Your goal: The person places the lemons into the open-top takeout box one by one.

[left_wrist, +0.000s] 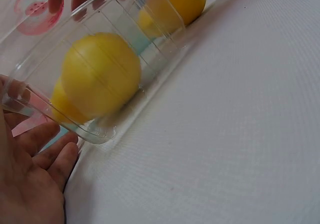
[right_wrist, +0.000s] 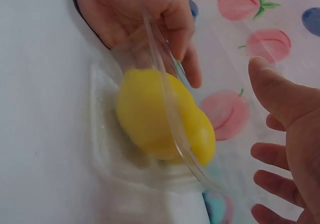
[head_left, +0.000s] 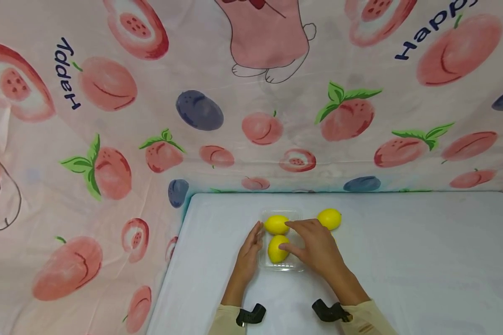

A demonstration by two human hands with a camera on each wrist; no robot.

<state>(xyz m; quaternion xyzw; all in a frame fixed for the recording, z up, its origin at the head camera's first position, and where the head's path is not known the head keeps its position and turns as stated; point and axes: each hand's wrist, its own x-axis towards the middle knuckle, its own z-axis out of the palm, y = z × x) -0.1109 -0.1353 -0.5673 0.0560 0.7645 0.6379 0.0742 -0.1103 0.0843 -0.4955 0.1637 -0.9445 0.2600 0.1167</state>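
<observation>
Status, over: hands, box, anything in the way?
Left hand beside box; right hand open over it. Two lemons inside. Another lemon outside, right; no obstruction seen.

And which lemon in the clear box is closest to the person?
The near lemon, the one overlapped by the thumb of the right hand in the head view; the far lemon sits behind it, nearer the patterned backdrop.

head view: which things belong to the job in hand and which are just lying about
Job:
clear plastic container
two lemons inside it
left hand
right hand
probably the lemon outside it

Just around:
fruit-print cloth
white tabletop
black wrist-worn devices
</observation>
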